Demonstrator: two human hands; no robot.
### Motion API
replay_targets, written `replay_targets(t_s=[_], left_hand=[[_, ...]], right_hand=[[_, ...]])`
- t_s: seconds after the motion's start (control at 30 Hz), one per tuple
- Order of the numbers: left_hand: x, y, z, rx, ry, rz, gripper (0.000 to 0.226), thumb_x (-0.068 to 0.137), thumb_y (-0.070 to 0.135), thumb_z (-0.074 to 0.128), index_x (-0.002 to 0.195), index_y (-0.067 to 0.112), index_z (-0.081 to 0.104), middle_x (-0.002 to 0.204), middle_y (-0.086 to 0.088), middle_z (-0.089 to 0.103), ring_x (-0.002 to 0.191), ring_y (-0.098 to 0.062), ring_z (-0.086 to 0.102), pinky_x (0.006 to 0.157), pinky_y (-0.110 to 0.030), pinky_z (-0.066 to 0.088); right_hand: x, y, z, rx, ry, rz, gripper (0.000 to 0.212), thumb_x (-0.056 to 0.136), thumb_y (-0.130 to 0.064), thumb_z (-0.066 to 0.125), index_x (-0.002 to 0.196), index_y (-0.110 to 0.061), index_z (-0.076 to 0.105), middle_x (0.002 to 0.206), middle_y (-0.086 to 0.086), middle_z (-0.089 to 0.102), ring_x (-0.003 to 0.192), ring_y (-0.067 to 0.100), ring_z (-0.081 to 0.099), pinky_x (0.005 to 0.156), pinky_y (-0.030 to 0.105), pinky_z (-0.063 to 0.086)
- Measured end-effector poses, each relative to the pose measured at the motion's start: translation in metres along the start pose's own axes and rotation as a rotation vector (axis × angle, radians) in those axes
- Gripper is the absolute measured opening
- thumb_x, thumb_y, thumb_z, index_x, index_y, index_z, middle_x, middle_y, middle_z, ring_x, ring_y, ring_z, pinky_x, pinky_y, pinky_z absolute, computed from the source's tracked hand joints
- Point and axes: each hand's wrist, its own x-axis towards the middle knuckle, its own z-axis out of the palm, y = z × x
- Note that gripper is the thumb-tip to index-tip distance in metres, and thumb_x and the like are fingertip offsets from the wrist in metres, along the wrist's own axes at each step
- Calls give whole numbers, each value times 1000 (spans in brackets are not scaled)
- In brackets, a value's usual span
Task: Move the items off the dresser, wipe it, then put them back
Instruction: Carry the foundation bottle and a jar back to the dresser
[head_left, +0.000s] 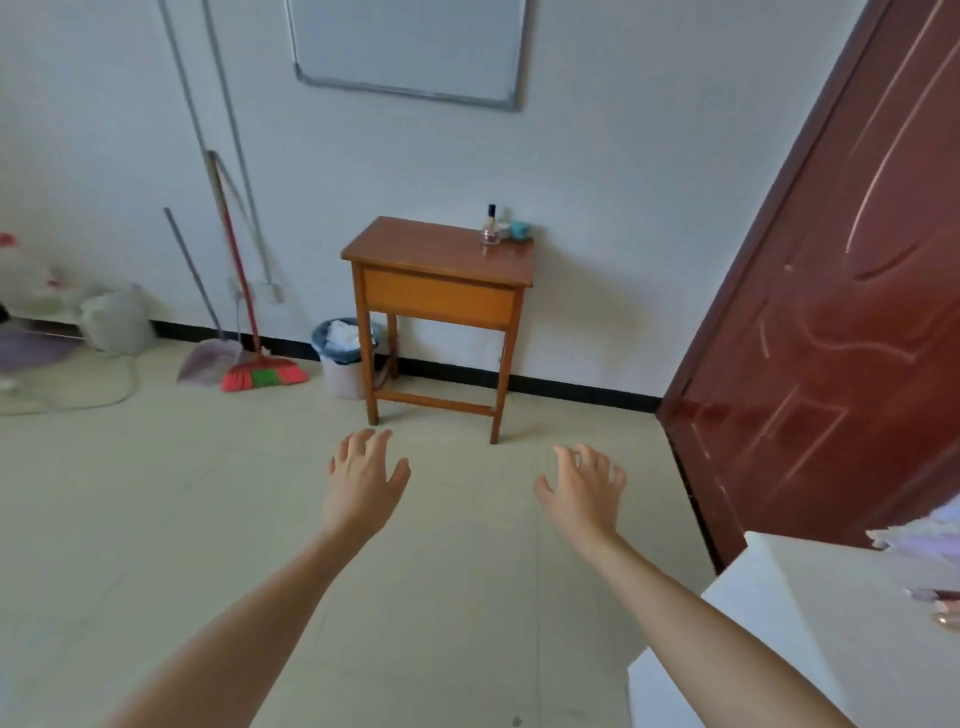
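Approach step, nothing moved yet. My left hand (363, 475) and right hand (584, 486) empty, fingers spread. Next: reach bottles (491, 228) upper centre on dresser (441, 260).

The things at the back right corner of the bench (431, 252) are too small to be identified: only a dark-capped bottle (491, 227) and a teal object (520, 228) can be made out, and something pale between them is left unclear. The waste bin (337, 361) is partly hidden behind the bench's left legs. The whiteboard (410, 47) is cut off by the top edge, the door (831, 312) by the top and right edges. The white cabinet (810, 623) is cropped at the lower right, and the objects (932, 595) on it are cut by the right edge. The clutter (36, 296) at the left edge is blurred beyond recognition.
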Motion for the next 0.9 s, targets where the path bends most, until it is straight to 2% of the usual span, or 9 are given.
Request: replay_targets(t_s=[0.1,0.2,0.33,0.53,0.7,0.9], left_hand=[[12,-20,-33,7,87,-40,43,93,29,47,132,12,45,136,-9,45,128,-26,35,106,-39,26],[29,-26,-59,13,148,-58,42,93,28,45,132,13,45,135,-8,47,127,-25,36,105,-38,28],[62,-19,-86,35,231,-20,40,93,28,45,130,14,47,133,-7,49,126,-24,38,105,-36,28],[141,18,-110,34,292,60,41,95,30,43,134,15,43,137,-7,46,129,-23,38,107,-38,26],[233,52,-109,-40,327,115,40,95,28,42,133,15,43,135,-6,47,126,-22,38,106,-36,28],[324,60,-87,-88,328,76,40,95,27,43,133,15,43,136,-5,47,126,-22,39,105,-35,29]], right_hand=[[29,-42,-9,12,10,-120,43,90,-39,47,127,-17,46,125,3,50,118,24,42,102,42,23],[56,-75,-20,56,88,-230,41,89,-38,50,124,-18,50,118,2,56,113,22,47,101,42,25],[98,-105,-36,96,130,-321,41,90,-37,48,125,-15,48,123,3,52,118,23,43,105,42,22],[191,-113,-73,183,250,-357,42,89,-36,51,127,-17,47,126,3,51,119,23,42,97,38,30],[283,-99,-93,154,283,-371,45,90,-35,50,131,-18,44,132,3,47,124,22,38,100,39,30],[376,-89,-73,147,202,-355,45,90,-34,51,131,-18,43,132,2,45,125,20,37,101,36,30]])
